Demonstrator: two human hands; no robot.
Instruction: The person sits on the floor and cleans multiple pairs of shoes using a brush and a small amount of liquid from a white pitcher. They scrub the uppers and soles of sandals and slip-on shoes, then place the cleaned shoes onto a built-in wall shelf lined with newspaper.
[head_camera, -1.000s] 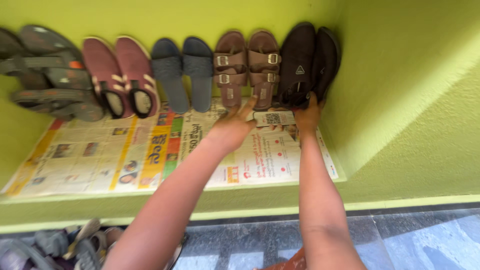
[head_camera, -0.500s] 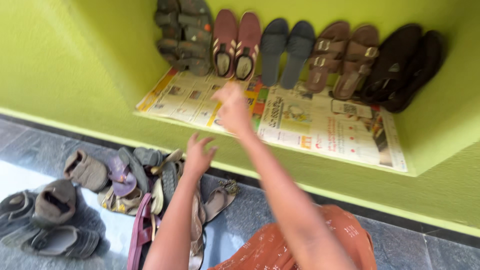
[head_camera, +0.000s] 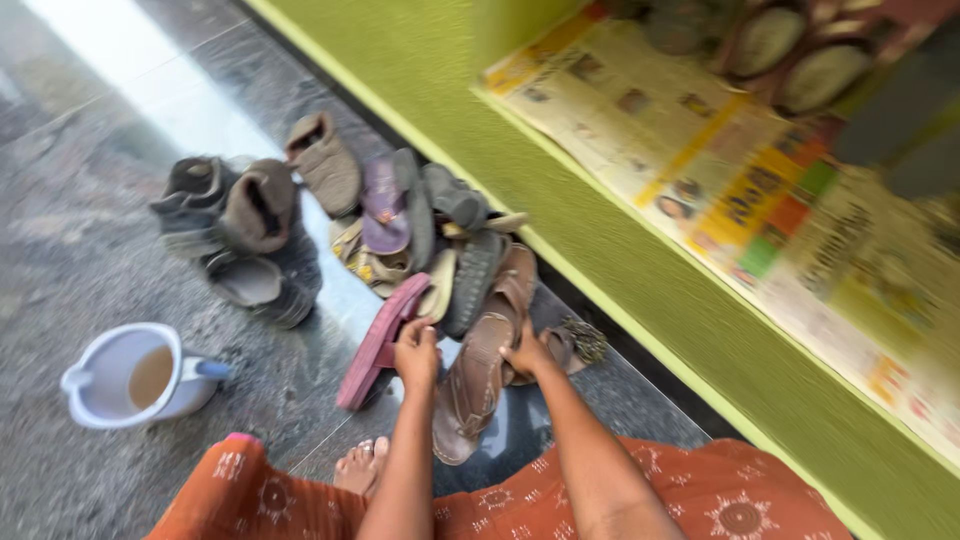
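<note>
Polished grey stone floor (head_camera: 80, 250) fills the head view, with a lime-green ledge (head_camera: 640, 270) running along its far side and a sheet of newspaper (head_camera: 760, 170) spread on top of that ledge. A second ago both hands were up on the newspaper among the shoes lined against the wall; now they have dropped to the heap of footwear (head_camera: 420, 230) lying on the floor against the ledge's foot, so the work has moved from the row to the pile. The left hand (head_camera: 417, 352) curls over the edge of a pink slipper (head_camera: 377, 345), at the pile's near side. The right hand (head_camera: 527, 352) rests half-closed on a brown sandal (head_camera: 478, 375) just beside it; whether it truly grips is unclear. Left of the pile stands a white jug (head_camera: 135, 378).
</note>
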